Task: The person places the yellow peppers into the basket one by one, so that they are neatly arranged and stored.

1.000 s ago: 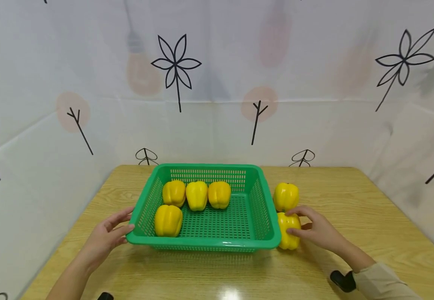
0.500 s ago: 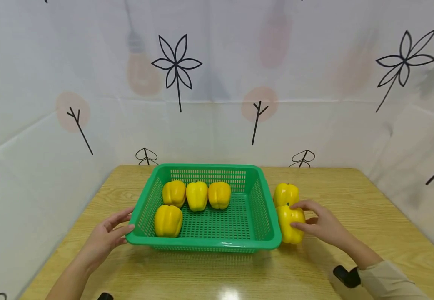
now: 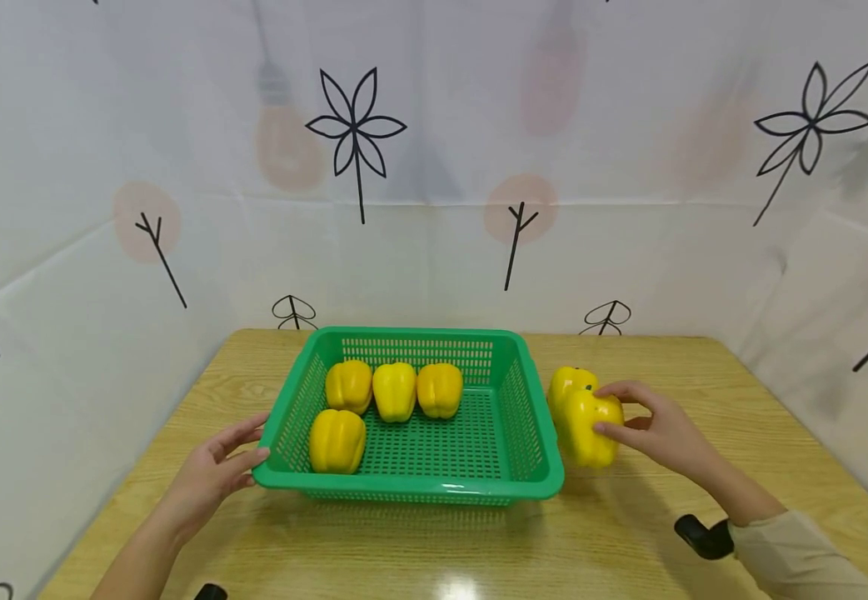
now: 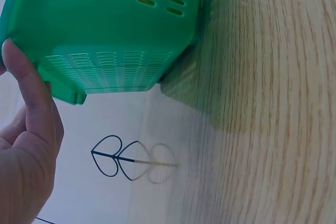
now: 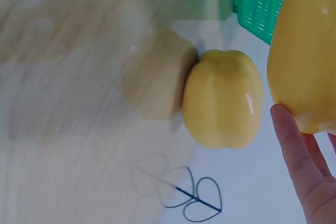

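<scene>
A green plastic basket (image 3: 411,483) stands on the table with several yellow bell peppers inside, three in a back row and one bell pepper (image 3: 337,442) at the front left. My left hand (image 3: 209,479) grips the basket's left rim near the front corner, also seen in the left wrist view. Right of the basket, my right hand (image 3: 670,433) pinches a yellow bell pepper (image 3: 593,429) between thumb and fingers, raised off the table. Partly hidden behind it, another bell pepper (image 3: 567,382) sits on the table; the right wrist view shows that bell pepper (image 5: 223,98) whole.
The wood-grain table (image 3: 449,542) extends on both sides of the basket. A white patterned cloth (image 3: 434,267) hangs behind and along the sides. Near the right sleeve (image 3: 786,542), a black device part (image 3: 704,536) shows at the wrist.
My right hand has lifted its bell pepper off the table and moved it up and slightly right, away from the basket. The left hand and basket have stayed in place.
</scene>
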### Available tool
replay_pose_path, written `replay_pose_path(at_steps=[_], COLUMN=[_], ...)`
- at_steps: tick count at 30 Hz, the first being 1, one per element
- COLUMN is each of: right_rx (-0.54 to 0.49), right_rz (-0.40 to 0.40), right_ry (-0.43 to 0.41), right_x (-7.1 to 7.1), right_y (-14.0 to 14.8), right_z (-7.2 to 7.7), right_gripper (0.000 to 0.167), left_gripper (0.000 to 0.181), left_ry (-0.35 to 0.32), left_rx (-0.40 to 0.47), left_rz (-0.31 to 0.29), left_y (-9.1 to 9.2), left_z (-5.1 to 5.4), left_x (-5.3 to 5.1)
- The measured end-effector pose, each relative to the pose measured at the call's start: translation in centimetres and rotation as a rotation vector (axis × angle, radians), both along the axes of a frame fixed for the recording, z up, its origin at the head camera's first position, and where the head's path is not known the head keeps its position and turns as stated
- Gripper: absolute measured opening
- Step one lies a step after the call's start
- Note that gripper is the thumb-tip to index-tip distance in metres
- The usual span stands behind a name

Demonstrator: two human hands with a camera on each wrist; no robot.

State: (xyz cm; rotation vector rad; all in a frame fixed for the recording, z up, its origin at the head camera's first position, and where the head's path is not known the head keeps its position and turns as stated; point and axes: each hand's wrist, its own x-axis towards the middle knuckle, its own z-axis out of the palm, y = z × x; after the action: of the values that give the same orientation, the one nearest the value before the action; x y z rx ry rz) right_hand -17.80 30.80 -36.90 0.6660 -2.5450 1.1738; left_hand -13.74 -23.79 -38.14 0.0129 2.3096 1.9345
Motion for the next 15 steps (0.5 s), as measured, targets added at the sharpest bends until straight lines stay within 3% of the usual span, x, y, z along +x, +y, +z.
replay_pose_path(at_steps=[15], right_rx=[0.007], right_rz=[0.027], right_ry=[0.057], right_x=[-0.8], right_y=[-0.8], right_z=[2.8], right_gripper=[0.037], left_gripper=[0.063], left_ry=[0.008], left_rx=[0.028], left_rz=[0.0], left_y=[0.0], left_z=[0.0], left_x=[-0.1])
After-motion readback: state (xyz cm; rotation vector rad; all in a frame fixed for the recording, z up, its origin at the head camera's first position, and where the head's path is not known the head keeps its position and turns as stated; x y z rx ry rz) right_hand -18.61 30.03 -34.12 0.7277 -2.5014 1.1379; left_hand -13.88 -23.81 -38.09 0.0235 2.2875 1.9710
